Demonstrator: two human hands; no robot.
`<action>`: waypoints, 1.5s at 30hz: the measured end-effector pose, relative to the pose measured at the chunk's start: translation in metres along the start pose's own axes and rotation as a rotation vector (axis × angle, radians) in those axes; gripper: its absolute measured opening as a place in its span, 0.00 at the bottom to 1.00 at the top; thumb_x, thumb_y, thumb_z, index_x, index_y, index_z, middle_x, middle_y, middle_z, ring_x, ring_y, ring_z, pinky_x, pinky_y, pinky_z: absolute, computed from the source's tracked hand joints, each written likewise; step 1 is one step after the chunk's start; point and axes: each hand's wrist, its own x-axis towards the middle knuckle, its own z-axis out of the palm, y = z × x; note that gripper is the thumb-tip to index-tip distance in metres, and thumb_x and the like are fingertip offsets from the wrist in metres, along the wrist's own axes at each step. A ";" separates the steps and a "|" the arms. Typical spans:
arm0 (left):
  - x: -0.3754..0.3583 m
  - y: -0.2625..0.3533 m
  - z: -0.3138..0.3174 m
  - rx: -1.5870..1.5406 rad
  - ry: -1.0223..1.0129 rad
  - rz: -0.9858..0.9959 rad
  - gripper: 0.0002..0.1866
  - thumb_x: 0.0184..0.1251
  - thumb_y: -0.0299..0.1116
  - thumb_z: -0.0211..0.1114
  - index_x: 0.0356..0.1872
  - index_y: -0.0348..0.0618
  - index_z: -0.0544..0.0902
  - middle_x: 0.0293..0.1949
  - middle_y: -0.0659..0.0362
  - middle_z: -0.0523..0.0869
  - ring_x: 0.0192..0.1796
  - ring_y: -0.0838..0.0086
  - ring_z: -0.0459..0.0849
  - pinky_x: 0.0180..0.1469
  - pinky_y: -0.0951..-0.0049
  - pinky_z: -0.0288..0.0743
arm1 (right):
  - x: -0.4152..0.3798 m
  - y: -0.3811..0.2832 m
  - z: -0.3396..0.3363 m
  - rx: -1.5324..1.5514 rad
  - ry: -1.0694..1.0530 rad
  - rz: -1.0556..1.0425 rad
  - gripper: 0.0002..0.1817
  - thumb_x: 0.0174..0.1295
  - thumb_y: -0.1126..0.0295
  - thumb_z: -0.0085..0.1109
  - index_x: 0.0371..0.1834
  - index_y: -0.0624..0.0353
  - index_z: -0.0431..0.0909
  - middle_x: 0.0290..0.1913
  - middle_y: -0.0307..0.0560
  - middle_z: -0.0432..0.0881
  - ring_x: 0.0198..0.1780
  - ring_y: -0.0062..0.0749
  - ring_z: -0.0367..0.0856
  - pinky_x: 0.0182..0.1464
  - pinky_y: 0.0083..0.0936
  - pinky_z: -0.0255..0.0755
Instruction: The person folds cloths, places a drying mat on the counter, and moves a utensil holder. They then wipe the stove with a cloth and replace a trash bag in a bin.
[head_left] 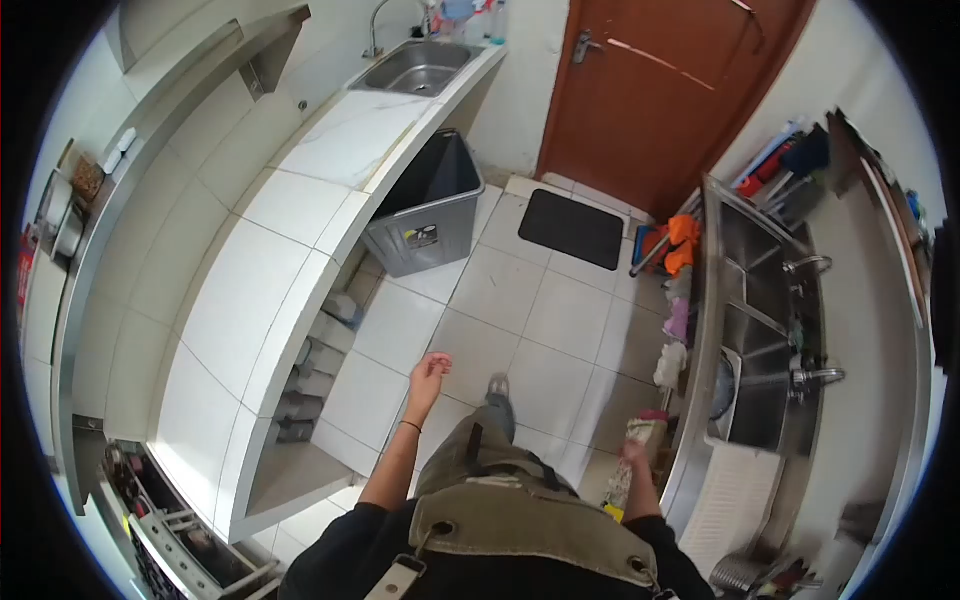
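My left hand (431,370) hangs in front of me over the tiled floor, its fingers loosely curled and nothing in them. At the edge of the steel sink unit, my right hand (635,454) is closed around a patterned, pale green and pink bundle (646,430), soft-looking and crumpled; I cannot tell its exact kind. Part of it shows above the hand, and a pale patterned length with a yellow patch (612,510) shows below. A white cloth (669,366) hangs from the sink edge just beyond my right hand.
A tiled counter (250,260) with a small sink (420,68) runs along the left, a grey bin (425,230) under it. Ahead are a black mat (571,229) and a brown door (670,90). Double steel sinks (755,350) and a white drainboard (735,490) line the right.
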 end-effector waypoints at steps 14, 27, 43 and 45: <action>0.351 -0.087 -0.002 0.751 0.268 0.065 0.18 0.52 0.28 0.60 0.47 0.43 0.75 0.44 0.49 0.77 0.47 0.53 0.76 0.50 0.59 0.72 | 0.200 -0.316 -0.150 -0.055 -0.106 -0.202 0.24 0.53 0.52 0.57 0.46 0.58 0.76 0.35 0.57 0.82 0.40 0.49 0.80 0.44 0.40 0.73; 0.563 -0.120 0.014 1.374 0.310 -0.048 0.20 0.51 0.31 0.59 0.49 0.52 0.75 0.45 0.57 0.74 0.53 0.63 0.69 0.60 0.49 0.56 | 0.331 -0.291 -0.220 0.040 -0.602 -0.054 0.20 0.65 0.57 0.44 0.48 0.62 0.74 0.38 0.47 0.81 0.36 0.30 0.79 0.37 0.25 0.73; 0.476 -0.140 0.121 1.307 0.100 0.347 0.08 0.49 0.39 0.60 0.32 0.57 0.80 0.30 0.66 0.77 0.39 0.75 0.75 0.42 0.69 0.63 | 0.492 -0.316 -0.311 -0.247 -0.421 -0.493 0.17 0.65 0.58 0.44 0.51 0.56 0.69 0.38 0.51 0.80 0.33 0.33 0.81 0.31 0.29 0.73; 0.453 -0.146 0.153 1.246 0.010 0.267 0.09 0.48 0.38 0.61 0.33 0.54 0.80 0.31 0.63 0.78 0.38 0.73 0.77 0.41 0.68 0.67 | 0.470 -0.408 -0.338 0.045 -0.341 -0.048 0.19 0.65 0.64 0.46 0.56 0.60 0.64 0.40 0.52 0.77 0.35 0.36 0.80 0.38 0.29 0.76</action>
